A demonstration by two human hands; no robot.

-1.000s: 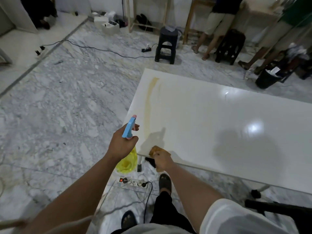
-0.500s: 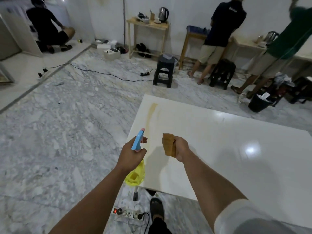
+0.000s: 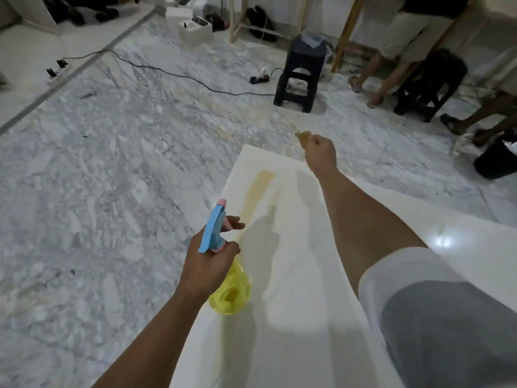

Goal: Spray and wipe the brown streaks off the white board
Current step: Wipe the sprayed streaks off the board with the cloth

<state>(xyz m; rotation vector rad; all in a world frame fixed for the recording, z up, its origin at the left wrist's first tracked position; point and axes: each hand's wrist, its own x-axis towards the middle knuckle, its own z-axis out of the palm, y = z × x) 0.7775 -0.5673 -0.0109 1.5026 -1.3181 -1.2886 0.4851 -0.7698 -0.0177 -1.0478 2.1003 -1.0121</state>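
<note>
The white board (image 3: 307, 317) lies flat, its left edge running from the bottom centre toward the far corner. A brown streak (image 3: 256, 196) runs down the board near that edge. My left hand (image 3: 208, 261) is shut on a spray bottle (image 3: 223, 264) with a yellow body and a blue and pink trigger head, held above the board's left edge beside the streak. My right hand (image 3: 319, 154) reaches out over the far corner of the board, shut on a small brown cloth (image 3: 303, 135) that sticks out above the fist.
Grey marble floor (image 3: 112, 177) surrounds the board. A black cable (image 3: 173, 72) with a power strip crosses the floor at the back. A black stool (image 3: 300, 77), wooden table legs, a second dark stool (image 3: 428, 88) and people's legs (image 3: 383, 71) stand beyond. A black bucket (image 3: 495, 161) sits at the right.
My right hand lifted the cloth from the board's near edge and has stretched out to the far corner. The left hand with the bottle stayed beside the streak. The view has shifted closer over the board.
</note>
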